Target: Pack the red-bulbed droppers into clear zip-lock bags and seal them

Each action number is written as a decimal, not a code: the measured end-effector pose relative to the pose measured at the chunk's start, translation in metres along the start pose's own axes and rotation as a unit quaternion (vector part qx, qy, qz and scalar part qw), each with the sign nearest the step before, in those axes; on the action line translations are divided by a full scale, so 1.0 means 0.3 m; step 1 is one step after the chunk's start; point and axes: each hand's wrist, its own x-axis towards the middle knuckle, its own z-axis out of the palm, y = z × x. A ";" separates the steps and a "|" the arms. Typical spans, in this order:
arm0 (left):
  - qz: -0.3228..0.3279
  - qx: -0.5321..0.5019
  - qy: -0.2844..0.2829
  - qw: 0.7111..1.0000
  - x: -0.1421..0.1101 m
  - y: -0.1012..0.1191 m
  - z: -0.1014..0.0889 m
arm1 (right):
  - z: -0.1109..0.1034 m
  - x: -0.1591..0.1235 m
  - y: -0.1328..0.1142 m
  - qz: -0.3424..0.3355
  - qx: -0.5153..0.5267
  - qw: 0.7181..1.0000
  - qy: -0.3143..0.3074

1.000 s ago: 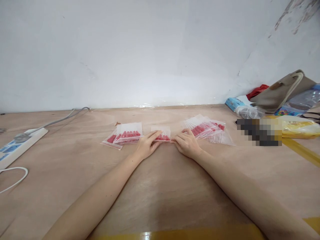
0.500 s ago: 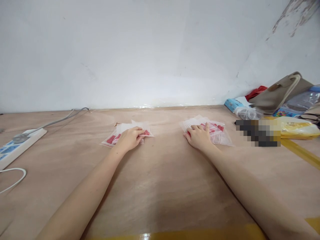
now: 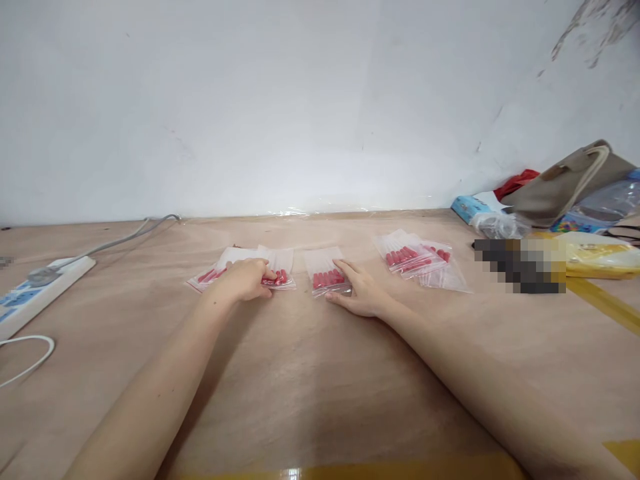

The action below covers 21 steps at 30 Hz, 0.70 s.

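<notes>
A small clear zip bag [image 3: 327,270] with red capsule-shaped pieces lies flat in the middle of the table. My right hand [image 3: 360,293] rests at its right edge, thumb and fingers apart and touching it. To the left, my left hand [image 3: 247,279] lies over a group of similar bags [image 3: 281,267], its fingertips on the nearest one and its thumb spread away. That hand hides part of the group. Another overlapping pile of bags [image 3: 400,250] with red pieces sits to the right, beyond my right hand.
A white power strip [image 3: 50,280] with a grey cable is at the left. On the right are a blue tissue pack [image 3: 467,208], a taupe bag [image 3: 555,190], a yellow packet [image 3: 595,257] and a blurred-out dark item [image 3: 515,267]. A white wall [image 3: 300,113] stands behind the table.
My right hand has moved left from the right-hand pile to a single bag now lying in the middle. My left hand has shifted slightly left, and its fingers have loosened over the bags.
</notes>
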 end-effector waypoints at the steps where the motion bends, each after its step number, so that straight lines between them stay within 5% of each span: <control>1: -0.005 0.008 -0.008 1.000 0.000 0.016 -0.003 | -0.007 -0.003 0.009 -0.003 0.012 1.000 0.002; 5: 0.064 -0.052 -0.019 0.996 0.003 0.141 0.024 | -0.048 -0.021 0.057 -0.046 0.036 0.998 -0.001; 10: 0.121 -0.157 0.047 0.979 -0.004 0.281 0.143 | -0.060 -0.031 0.088 -0.077 0.059 0.995 0.000; 14: 0.111 -0.184 0.102 0.971 -0.003 0.289 0.195 | -0.041 -0.027 0.094 -0.111 0.060 0.991 0.033; 21: 0.078 -0.196 0.102 0.972 0.001 0.273 0.187 | -0.037 -0.027 0.104 -0.087 0.094 0.987 0.094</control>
